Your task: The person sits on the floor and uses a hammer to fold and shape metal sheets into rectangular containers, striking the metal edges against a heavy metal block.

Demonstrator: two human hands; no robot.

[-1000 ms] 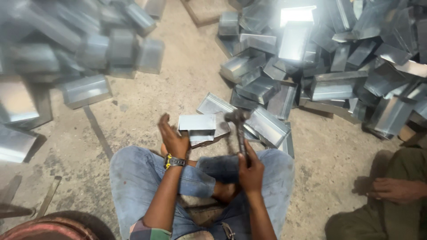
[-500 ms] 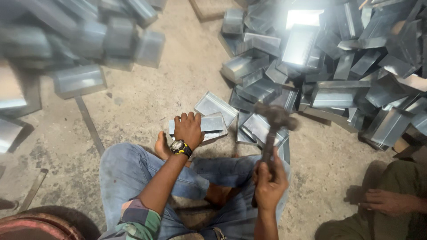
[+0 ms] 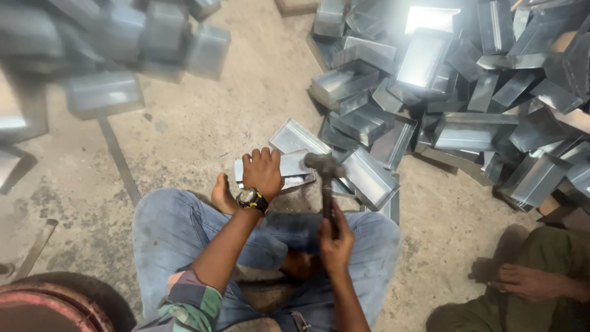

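I sit on a concrete floor with my knees apart in blue jeans. My left hand [image 3: 262, 174], a watch on its wrist, presses flat on a folded sheet-metal piece [image 3: 289, 166] lying in front of me. My right hand [image 3: 335, 241] grips the handle of a hammer [image 3: 324, 165]. The hammer's dark head is down at the right end of that metal piece. My bare foot [image 3: 222, 194] rests just left of my left hand.
A large heap of shiny folded sheet-metal boxes [image 3: 442, 92] fills the upper right. More metal boxes [image 3: 104, 92] lie blurred at the upper left. Another person's hand and green trousers [image 3: 528, 280] are at the lower right. A round rusty rim [image 3: 43, 304] sits at the lower left.
The hammer, raised to the right half a second ago, has swung down onto the metal piece. My left hand keeps pressing on the piece.
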